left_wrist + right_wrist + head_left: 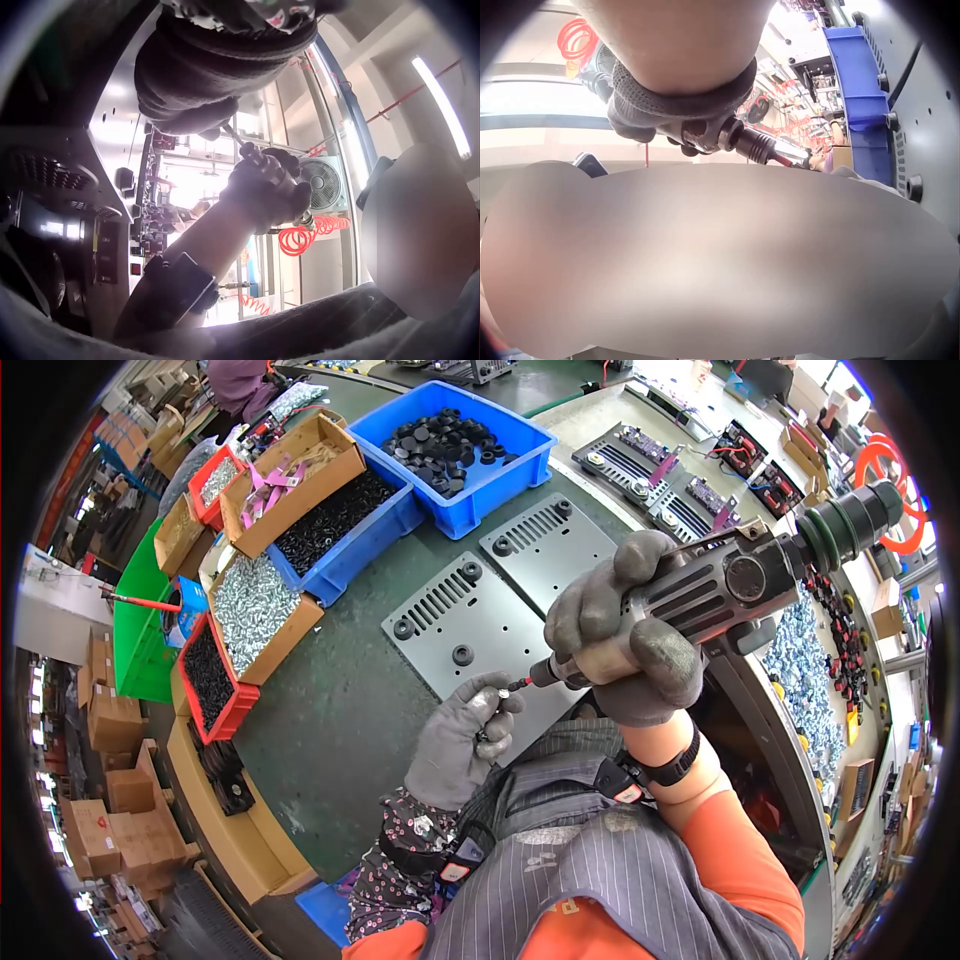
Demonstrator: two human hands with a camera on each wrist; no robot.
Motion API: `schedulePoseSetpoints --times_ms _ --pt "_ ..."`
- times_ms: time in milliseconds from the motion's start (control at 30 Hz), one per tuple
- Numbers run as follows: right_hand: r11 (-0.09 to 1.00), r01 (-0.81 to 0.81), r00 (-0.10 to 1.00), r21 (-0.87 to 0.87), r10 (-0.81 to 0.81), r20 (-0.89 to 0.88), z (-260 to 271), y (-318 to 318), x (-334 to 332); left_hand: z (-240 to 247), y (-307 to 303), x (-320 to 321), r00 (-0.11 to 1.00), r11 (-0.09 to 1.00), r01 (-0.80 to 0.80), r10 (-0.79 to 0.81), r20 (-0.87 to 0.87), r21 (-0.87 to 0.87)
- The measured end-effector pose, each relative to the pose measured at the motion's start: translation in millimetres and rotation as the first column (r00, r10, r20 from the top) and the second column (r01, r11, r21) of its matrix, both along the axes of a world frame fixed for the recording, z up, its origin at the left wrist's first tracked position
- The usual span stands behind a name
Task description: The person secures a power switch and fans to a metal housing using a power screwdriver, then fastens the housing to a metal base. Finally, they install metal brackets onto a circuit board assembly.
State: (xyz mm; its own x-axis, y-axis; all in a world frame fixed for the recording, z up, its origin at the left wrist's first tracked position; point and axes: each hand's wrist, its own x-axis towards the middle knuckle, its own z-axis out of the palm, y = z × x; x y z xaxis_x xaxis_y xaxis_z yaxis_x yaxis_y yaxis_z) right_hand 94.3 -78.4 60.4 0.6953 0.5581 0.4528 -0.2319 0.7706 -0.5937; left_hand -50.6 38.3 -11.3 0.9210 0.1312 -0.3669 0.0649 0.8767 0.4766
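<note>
Screwdriver, power, grey-and-black, cylindrical (692, 598): gripped by grey-gloved right hand (603, 605), long axis slanting down-left; slim red bit (519, 684) at grey-gloved left hand's (462, 738) curled fingertips, hold unclear.

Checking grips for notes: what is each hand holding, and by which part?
The right hand grips the power driver around its body, toward the bit end. The left hand seemingly holds small shiny pieces; which part is unclear.
</note>
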Motion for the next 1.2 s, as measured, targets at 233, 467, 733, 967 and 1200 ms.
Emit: schedulePoseSetpoints --times_ms 233,467,733,967,1200 --pt "0.997 0.071 0.996 -0.045 -0.068 0.057 -2 9 -12 3 -4 -2 1.000 0.998 0.012 -0.012 0.014 -0.057" --pt "0.983 -0.168 0.985 0.068 0.164 0.062 -8 -4 -8 3 -5 -1 0.992 0.992 0.127 -0.127 0.009 -0.027" --pt "0.999 -0.015 0.941 -0.029 0.004 -0.340 -19 -20 3 -1 17 9 0.995 0.454 0.008 0.081 -0.050 0.891" --pt "0.982 -0.067 0.972 -0.175 0.024 -0.234 -18 -26 -17 1 42 19 0.975 -0.220 0.199 0.146 -0.170 0.955" --pt "0.943 -0.198 0.973 -0.269 0.157 -0.169 -26 -28 -35 12 1 -42 0.974 -0.004 0.227 0.021 -0.227 0.974"
